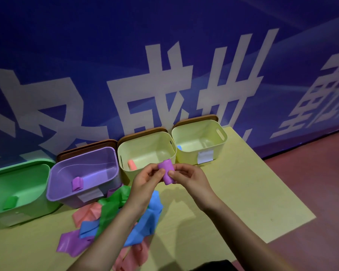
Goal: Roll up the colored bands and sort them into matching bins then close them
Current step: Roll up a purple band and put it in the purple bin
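A rolled purple band [166,172] is held in the air in front of the bins, pinched between my left hand [148,178] and my right hand [188,176]. Four open bins stand in a row along the wall. The green bin [0,207] holds a green roll [10,202]. The purple bin [53,190] holds a purple roll [77,183]. One yellow bin [145,137] holds a pink roll [133,164], the other yellow bin [222,142] a blue roll [179,148]. Loose green, blue, pink and purple bands [114,222] lie piled under my left forearm.
Brown lids [90,146] lean against the blue wall behind the purple and yellow bins. The yellow table [233,202] ends at its right edge above a reddish floor [311,182]. White labels are stuck on the fronts of the bins.
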Demonstrator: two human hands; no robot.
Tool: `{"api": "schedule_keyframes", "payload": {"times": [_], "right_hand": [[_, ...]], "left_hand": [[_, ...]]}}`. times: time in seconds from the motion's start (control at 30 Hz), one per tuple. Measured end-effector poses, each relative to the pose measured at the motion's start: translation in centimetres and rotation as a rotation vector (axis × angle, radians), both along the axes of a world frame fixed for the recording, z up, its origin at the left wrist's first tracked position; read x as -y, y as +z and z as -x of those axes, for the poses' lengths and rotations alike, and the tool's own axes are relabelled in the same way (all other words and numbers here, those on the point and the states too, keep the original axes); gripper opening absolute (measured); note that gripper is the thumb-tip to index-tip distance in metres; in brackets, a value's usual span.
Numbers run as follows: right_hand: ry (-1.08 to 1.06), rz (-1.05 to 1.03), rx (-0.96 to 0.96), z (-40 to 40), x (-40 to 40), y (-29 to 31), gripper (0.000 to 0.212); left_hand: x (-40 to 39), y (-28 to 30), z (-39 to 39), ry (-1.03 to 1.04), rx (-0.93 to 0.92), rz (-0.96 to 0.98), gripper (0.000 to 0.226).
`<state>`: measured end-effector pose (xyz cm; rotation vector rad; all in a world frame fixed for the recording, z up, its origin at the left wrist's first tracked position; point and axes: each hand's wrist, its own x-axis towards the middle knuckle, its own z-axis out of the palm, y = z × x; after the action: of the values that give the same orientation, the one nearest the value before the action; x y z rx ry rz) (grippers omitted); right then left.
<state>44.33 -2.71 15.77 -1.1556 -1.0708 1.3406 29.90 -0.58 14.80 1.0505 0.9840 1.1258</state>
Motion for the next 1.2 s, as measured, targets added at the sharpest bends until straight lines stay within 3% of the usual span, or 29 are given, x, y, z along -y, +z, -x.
{"api": "schedule_keyframes", "payload": {"times": [0.1, 0.27, 0.37, 0.6, 0.73, 0.9, 1.03, 1.2], "right_hand": [[-0.007, -0.01, 0.064, -2.4, -0.5, 0.0, 0.009], [0.066, -0.072, 0.137, -6.6, -1.8, 0.4, 0.012], [0.108, -0.1, 0.129, -8.2, -2.8, 0.1, 0.014], [0.129, -0.082, 0.029, -8.2, -4.1, -0.4, 0.022], [0.078, -0.128, -0.013, -6.7, -4.6, -0.4, 0.025], [0.182, -0.193, -0.01, -6.3, -6.1, 0.5, 0.007], [0.172, -0.241, 0.109, -5.8, -7.1, 0.4, 0.023], [0.227, -0.382, 0.475, -4.3, -7.8, 0.3, 0.024]], "left_hand": [[-0.1, 0.2, -2.3, 0.003, 0.019, 0.06, 0.017], [-0.5, 0.5, -5.7, 0.003, 0.069, 0.083, 0.023], [-1.2, 0.5, -6.9, -0.013, 0.118, 0.076, 0.045], [-1.5, 1.0, -9.4, 0.174, 0.008, 0.022, 0.039], [-1.1, 1.2, -10.8, 0.402, 0.18, 0.078, 0.036], [-1.2, 2.1, -10.9, 0.547, 0.381, 0.047, 0.028], [-1.6, 2.8, -10.1, 0.509, 0.283, 0.024, 0.029], [-1.6, 2.8, -6.1, 0.337, -0.083, -0.011, 0.028]]}}
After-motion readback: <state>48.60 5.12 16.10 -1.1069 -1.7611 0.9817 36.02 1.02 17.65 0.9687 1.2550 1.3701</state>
